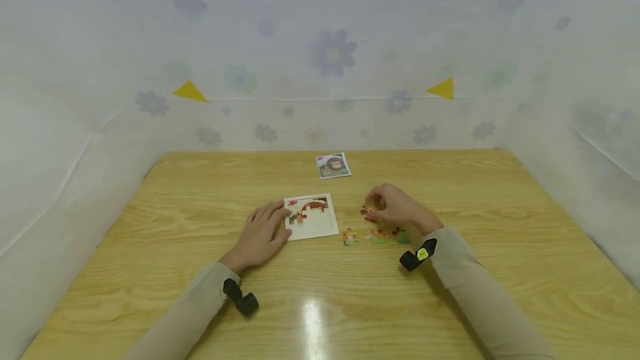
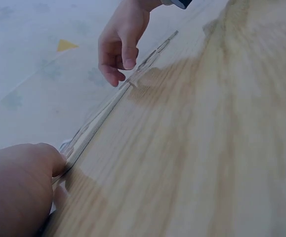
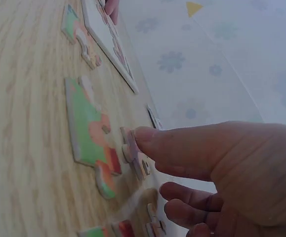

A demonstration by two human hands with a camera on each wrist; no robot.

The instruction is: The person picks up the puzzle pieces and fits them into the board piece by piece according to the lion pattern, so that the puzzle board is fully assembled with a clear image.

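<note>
My left hand (image 1: 260, 235) rests along the left edge of a white-framed puzzle board (image 1: 315, 229), fingertips on its rim. The board holds part of a picture along its top and left. To its right, my right hand (image 1: 395, 204) has its thumb and fingers around a reddish-brown jigsaw piece (image 1: 364, 211). In the right wrist view, the thumb (image 3: 150, 138) overlaps the edge of this piece (image 3: 137, 160), while the index fingertip is hidden. A green and orange jigsaw piece (image 3: 88, 128) lies beside it.
More loose jigsaw pieces lie nearer me: one (image 1: 349, 236) by the board's lower right corner, another (image 1: 401, 236) by the right wrist. A lion picture card (image 1: 333, 165) lies behind the board. Flower-patterned sheeting (image 1: 320, 115) encloses the wooden table (image 1: 310, 276).
</note>
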